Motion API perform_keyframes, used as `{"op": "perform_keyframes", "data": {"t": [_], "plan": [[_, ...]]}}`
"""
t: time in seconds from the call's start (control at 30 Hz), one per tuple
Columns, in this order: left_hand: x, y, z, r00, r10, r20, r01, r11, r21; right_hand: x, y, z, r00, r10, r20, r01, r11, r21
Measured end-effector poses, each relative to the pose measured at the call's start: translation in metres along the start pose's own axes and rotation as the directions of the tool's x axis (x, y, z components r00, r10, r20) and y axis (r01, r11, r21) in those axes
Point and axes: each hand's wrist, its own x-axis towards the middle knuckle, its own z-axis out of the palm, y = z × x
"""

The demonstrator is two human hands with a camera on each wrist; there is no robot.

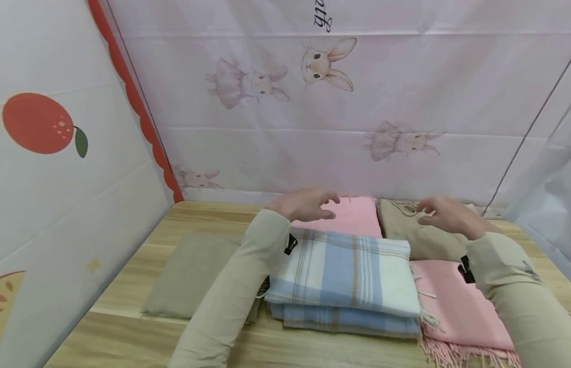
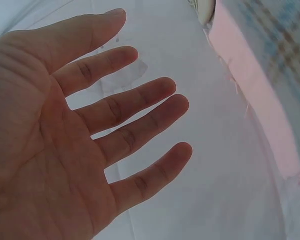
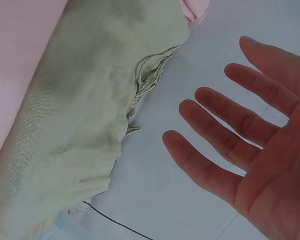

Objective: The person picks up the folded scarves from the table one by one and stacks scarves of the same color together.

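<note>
My left hand point(image 1: 305, 204) hovers over the pink folded scarf point(image 1: 354, 214) at the back, its fingers spread and nothing held, as the left wrist view also shows. Above the khaki folded scarf point(image 1: 428, 237) at the back right is my right hand point(image 1: 451, 215), fingers loosely extended. In the right wrist view that khaki scarf point(image 3: 84, 100) shows a twisted fringe along its edge. Between my forearms lies a blue and white plaid scarf point(image 1: 345, 271), folded into a thick stack with fringe at its right side.
An olive folded cloth point(image 1: 193, 276) lies at the left, partly behind my left sleeve. Another pink fringed scarf point(image 1: 464, 301) lies at the right, partly under my right sleeve. The wooden table point(image 1: 124, 317) meets a white curtain point(image 1: 267, 163) printed with rabbits at the back.
</note>
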Motion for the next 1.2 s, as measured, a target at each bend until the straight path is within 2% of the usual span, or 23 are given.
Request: {"op": "perform_keyframes", "data": {"t": [0.37,0.57,0.83,1.03,1.2], "plan": [[0.018,0.015,0.006,1.0,0.022,0.001,-0.022,1.0,-0.019,-0.009,0.015,0.002,0.999,0.022,-0.025,-0.023,0.999,-0.033],[0.031,0.025,0.011,0.999,0.035,0.013,-0.035,0.999,-0.034,-0.018,0.027,0.003,0.996,0.083,-0.023,-0.084,0.996,-0.042],[0.043,0.035,0.017,0.997,0.075,-0.006,-0.075,0.996,-0.052,-0.026,0.04,0.005,0.99,0.14,-0.011,-0.14,0.989,-0.04],[0.049,0.039,0.022,0.996,0.08,-0.033,-0.082,0.993,-0.082,-0.036,0.05,0.004,0.987,0.158,-0.026,-0.16,0.986,-0.05],[0.06,0.045,0.028,0.993,0.116,-0.038,-0.119,0.988,-0.103,-0.044,0.059,0.005,0.983,0.183,-0.027,-0.184,0.982,-0.045]]}}
